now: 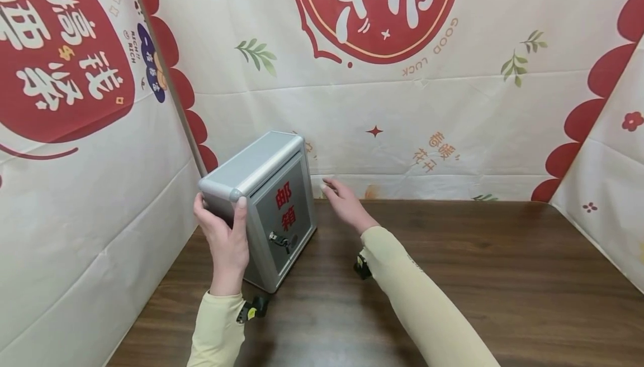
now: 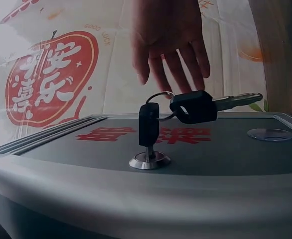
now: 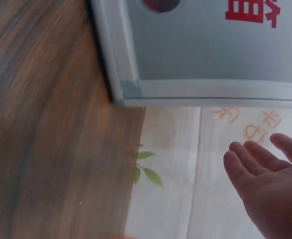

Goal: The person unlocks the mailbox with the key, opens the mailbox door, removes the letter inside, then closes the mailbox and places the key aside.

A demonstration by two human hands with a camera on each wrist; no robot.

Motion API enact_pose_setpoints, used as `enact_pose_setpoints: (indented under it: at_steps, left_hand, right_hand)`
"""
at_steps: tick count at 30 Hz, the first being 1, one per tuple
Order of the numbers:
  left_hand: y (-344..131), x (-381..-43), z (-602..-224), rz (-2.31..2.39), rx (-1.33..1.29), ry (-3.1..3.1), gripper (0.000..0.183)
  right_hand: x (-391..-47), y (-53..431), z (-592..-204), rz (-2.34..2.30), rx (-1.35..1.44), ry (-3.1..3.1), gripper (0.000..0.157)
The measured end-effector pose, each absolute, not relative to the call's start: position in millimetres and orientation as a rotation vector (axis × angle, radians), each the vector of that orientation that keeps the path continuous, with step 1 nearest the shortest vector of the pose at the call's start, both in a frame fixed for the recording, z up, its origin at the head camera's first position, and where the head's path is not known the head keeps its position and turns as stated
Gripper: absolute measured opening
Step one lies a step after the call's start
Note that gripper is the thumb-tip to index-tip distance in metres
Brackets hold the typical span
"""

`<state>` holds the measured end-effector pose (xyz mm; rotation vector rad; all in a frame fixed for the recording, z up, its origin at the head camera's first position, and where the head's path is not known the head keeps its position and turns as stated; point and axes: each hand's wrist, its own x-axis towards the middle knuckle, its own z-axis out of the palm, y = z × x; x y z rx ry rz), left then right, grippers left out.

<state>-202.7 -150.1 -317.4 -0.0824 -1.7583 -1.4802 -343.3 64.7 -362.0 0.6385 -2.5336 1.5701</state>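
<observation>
From afar, I see my left hand (image 1: 228, 247) grip the silver rectangular metal mailbox (image 1: 271, 210), presumably steadying it, right hand (image 1: 349, 202) relaxed alongside

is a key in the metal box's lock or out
In: one key stands in the lock, a second key joined by a ring.

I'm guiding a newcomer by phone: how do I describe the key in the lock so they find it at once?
On the brown table, find the silver box with red characters on its door. Near those characters is a round metal lock. The black-headed key you want sits in it; the other key, on the same ring, shows its bare metal blade.
</observation>
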Motion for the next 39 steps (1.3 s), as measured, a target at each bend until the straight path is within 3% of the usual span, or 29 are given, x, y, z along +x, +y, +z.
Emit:
enact_pose_setpoints:
  at_steps: [10, 26, 39]
  left_hand:
    - [-163.5, -222.8, -339.1, -1.462, -0.089, -1.756, 0.08]
    - [-146.3, -197.7, -312.1, -1.431, -0.087, -1.806, 0.078]
    - [-149.4, -201.7, -314.8, -1.406, -0.107, -1.818, 0.076]
  right_hand:
    - [-342.8, 42.9, -350.0, 1.739, 0.664, -2.49, 0.051]
    - [-343.9, 26.6, -361.6, 1.844, 0.637, -2.419, 0.065]
    - [-345.1, 29.5, -363.0, 1.84, 0.631, -2.452, 0.064]
